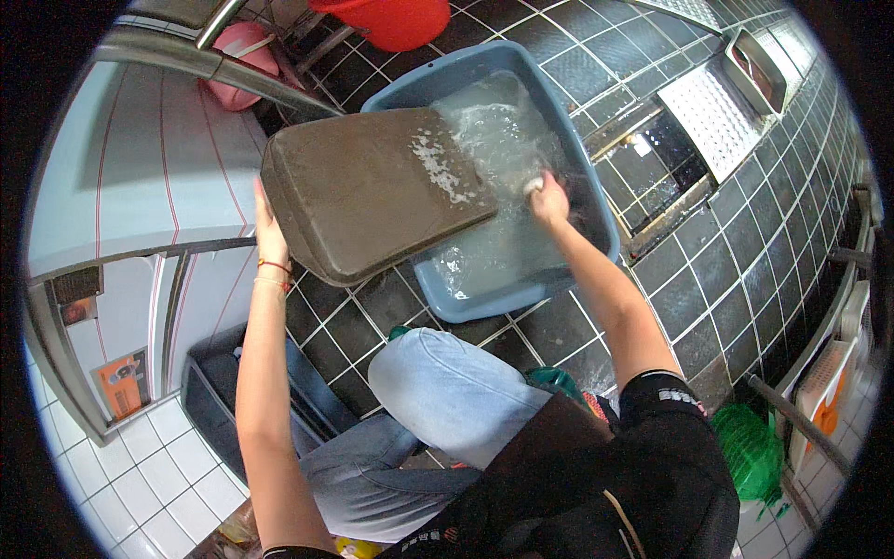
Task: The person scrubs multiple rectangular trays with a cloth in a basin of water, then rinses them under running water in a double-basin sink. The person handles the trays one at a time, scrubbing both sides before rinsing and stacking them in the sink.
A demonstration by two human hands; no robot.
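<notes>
My left hand (271, 227) grips the near-left end of a dark brown rectangular plastic bin (363, 192), its flat underside turned up. White suds cling near the bin's far end, which hangs over a blue plastic tub (606, 216). Cloudy, foamy water (489, 244) partly fills the tub. Over that water my right hand (550, 199) closes around a small whitish thing, perhaps a cloth or sponge; the hand is slightly blurred. A gap of water separates the right hand from the bin.
Dark tiled floor (349, 335) surrounds the tub. A red bucket (398, 21) and a pink bucket (244, 66) stand beyond. Right of the tub is an uncovered floor drain (646, 168) beside a metal plate (712, 115). Dark bins (216, 391) sit at left; a green mesh bag (751, 454) lies at right.
</notes>
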